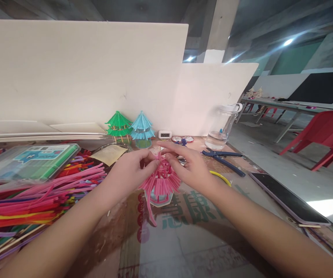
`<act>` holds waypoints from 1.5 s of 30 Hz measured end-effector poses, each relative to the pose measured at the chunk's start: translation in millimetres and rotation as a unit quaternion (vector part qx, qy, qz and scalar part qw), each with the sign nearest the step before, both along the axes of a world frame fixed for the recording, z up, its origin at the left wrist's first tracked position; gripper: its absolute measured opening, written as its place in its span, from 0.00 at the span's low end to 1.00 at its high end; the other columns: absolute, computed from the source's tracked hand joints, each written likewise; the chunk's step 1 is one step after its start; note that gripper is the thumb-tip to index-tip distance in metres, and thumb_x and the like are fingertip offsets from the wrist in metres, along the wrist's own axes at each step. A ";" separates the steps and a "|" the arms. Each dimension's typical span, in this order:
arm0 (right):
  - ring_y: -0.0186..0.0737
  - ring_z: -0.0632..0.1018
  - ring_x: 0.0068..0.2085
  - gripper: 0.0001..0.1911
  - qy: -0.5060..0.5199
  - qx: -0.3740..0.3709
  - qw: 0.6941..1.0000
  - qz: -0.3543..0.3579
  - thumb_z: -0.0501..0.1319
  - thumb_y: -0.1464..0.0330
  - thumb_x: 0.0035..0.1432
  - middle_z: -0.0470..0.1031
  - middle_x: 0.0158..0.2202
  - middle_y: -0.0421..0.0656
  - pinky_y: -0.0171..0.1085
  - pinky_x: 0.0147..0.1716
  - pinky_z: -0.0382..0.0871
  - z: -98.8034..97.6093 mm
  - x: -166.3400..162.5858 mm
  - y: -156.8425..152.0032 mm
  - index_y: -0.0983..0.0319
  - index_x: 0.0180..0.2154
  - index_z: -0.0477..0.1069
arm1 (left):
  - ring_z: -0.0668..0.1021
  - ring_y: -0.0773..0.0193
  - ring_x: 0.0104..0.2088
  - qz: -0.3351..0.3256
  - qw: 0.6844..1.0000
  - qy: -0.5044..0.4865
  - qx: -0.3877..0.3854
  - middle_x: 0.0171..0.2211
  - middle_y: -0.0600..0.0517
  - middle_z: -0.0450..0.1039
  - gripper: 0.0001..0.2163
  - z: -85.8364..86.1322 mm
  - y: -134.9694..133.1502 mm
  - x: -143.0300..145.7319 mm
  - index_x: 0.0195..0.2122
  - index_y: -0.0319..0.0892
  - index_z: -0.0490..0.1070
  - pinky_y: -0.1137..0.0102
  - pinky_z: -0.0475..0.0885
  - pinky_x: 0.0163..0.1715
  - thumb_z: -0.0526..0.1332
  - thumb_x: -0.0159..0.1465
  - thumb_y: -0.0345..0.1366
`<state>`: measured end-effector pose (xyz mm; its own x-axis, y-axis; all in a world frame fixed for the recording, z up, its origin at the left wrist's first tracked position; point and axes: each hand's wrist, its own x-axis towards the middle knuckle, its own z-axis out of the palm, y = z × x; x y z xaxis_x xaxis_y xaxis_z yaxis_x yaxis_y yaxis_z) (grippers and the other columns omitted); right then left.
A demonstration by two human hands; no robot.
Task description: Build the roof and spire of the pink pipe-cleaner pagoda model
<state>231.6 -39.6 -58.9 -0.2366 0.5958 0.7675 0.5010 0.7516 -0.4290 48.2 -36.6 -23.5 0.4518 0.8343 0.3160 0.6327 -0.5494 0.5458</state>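
A small pink pavilion [162, 184] made of pipe cleaners stands on a pale many-sided base in front of me. Both hands meet at its top. My left hand [137, 164] pinches a pink pipe cleaner [150, 210], whose loose end hangs down past the pavilion's front left. My right hand [188, 166] has its thumb and fingers closed around the pink strands at the peak, from the other side. My fingers partly hide the upper part of the pavilion.
Bundled coloured pipe cleaners [53, 197] and a plastic case [30, 162] lie left. Behind stand a green pavilion [119, 125], a blue pavilion [142, 127] and a small clock [164, 134]. Right are a water jug [220, 129], blue pliers [226, 160] and a phone [288, 197].
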 end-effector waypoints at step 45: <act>0.38 0.80 0.45 0.19 0.004 0.030 0.999 0.012 0.52 0.72 0.62 0.80 0.45 0.43 0.38 0.43 0.75 -0.3 -1.0 1.6 0.58 0.52 0.72 | 0.75 0.62 0.30 -0.013 0.997 -0.070 -0.013 0.29 0.54 0.77 0.16 -5.7 3.7 1.9 0.31 0.42 0.75 0.71 0.66 0.30 0.55 0.63 0.48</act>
<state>230.6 -38.1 -59.3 -0.2442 0.5427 0.8037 0.4786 0.7882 -0.3868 50.1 -32.9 -29.2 0.4274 0.8313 0.3553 0.5352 -0.5494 0.6417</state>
